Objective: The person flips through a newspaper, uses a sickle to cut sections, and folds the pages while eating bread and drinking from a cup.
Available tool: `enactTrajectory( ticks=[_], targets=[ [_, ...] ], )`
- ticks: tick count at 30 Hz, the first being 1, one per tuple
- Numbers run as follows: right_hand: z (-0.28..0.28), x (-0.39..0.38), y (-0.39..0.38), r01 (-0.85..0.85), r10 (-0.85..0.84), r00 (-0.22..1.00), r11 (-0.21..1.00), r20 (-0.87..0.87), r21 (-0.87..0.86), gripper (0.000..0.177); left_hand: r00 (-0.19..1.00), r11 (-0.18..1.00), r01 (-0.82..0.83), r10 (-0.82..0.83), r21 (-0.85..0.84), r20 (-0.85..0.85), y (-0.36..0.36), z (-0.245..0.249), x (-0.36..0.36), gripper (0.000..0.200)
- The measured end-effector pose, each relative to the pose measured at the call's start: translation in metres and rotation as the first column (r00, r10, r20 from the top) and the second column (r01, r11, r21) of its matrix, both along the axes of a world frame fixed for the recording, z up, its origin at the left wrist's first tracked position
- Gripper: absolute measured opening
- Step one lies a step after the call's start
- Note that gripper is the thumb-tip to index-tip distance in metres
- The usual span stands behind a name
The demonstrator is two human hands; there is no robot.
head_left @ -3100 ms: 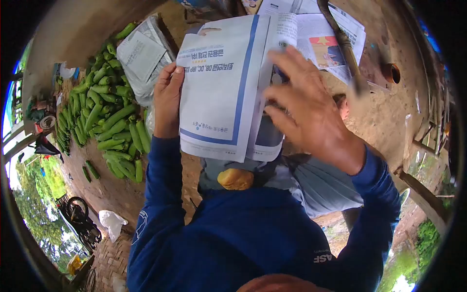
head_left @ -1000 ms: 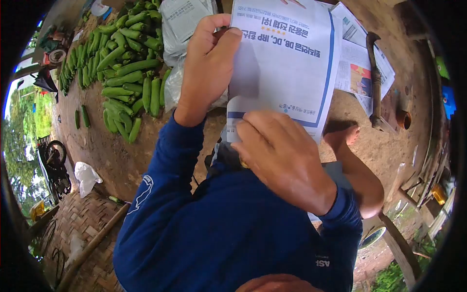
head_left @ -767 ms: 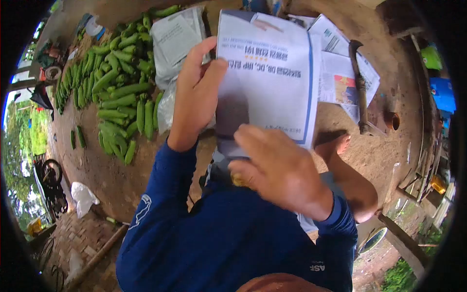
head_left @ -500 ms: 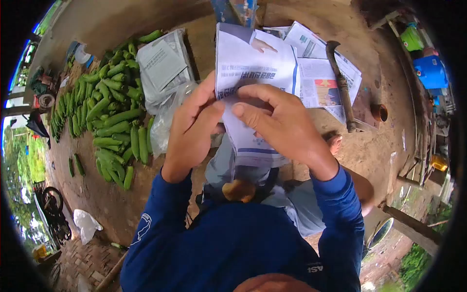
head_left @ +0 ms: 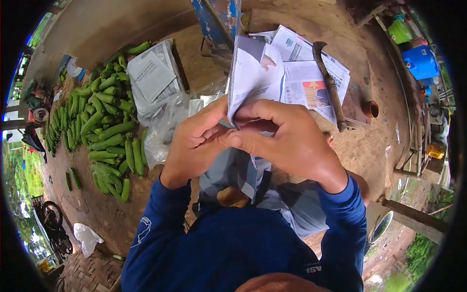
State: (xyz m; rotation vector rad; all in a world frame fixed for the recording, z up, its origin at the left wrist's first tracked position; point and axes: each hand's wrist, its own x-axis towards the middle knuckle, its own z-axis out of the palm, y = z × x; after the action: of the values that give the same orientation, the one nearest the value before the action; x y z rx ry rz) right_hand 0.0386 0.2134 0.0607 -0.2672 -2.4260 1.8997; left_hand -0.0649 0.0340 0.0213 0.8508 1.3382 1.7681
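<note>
A folded newspaper sheet stands upright between my hands, its lower part hanging over my lap. My left hand pinches the sheet's edge from the left, thumb and fingers together. From the right, my right hand grips the same sheet, its fingers curled behind the thumb. Both thumbs meet at the fold. Behind the sheet, more newspapers lie spread on the ground, with a curved blade with a wrapped handle on top of them.
Many long green vegetables are piled at the left. Beside them lie a newspaper stack and clear plastic bags. A blue peeling post stands at the top. A small brown pot and a blue container are at the right.
The newspaper sheet has turned from facing me to nearly edge-on and is folded narrower. My hands have come together at its fold. The view has shifted slightly.
</note>
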Motion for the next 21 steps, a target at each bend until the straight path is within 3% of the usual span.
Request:
enactTrajectory(
  ticks=[3, 6, 9, 12, 18, 21],
  targets=[
    [0.001, 0.007, 0.005, -0.017, 0.013, 1.0, 0.98, -0.022, -0.198, 0.036, 0.998, 0.993, 0.019, -0.026, -0.118, -0.06, 0.001, 0.008, 0.002, 0.064],
    [0.01, 0.008, 0.011, -0.025, 0.062, 0.988, 0.966, 0.139, -0.256, 0.039, 0.975, 0.979, 0.047, -0.088, -0.197, -0.205, 0.001, 0.007, 0.0, 0.07],
    [0.009, 0.011, 0.009, 0.013, 0.044, 0.984, 0.949, 0.172, -0.316, 0.039, 0.917, 0.978, 0.074, -0.143, -0.193, -0.372, -0.003, 0.006, -0.006, 0.074],
    [-0.001, 0.014, 0.009, 0.005, 0.032, 0.991, 0.963, 0.132, -0.271, 0.036, 0.878, 0.981, 0.111, -0.171, -0.157, -0.446, -0.005, 0.009, -0.007, 0.073],
    [-0.015, 0.009, 0.003, 0.052, -0.039, 0.996, 0.987, 0.083, -0.153, 0.023, 0.98, 0.96, -0.044, -0.012, -0.278, -0.196, -0.005, 0.009, -0.004, 0.05],
    [-0.025, 0.002, 0.005, 0.151, -0.156, 0.987, 0.976, -0.02, -0.157, 0.029, 0.98, 0.933, -0.167, 0.122, -0.319, -0.155, -0.001, -0.002, -0.004, 0.036]
  ],
)
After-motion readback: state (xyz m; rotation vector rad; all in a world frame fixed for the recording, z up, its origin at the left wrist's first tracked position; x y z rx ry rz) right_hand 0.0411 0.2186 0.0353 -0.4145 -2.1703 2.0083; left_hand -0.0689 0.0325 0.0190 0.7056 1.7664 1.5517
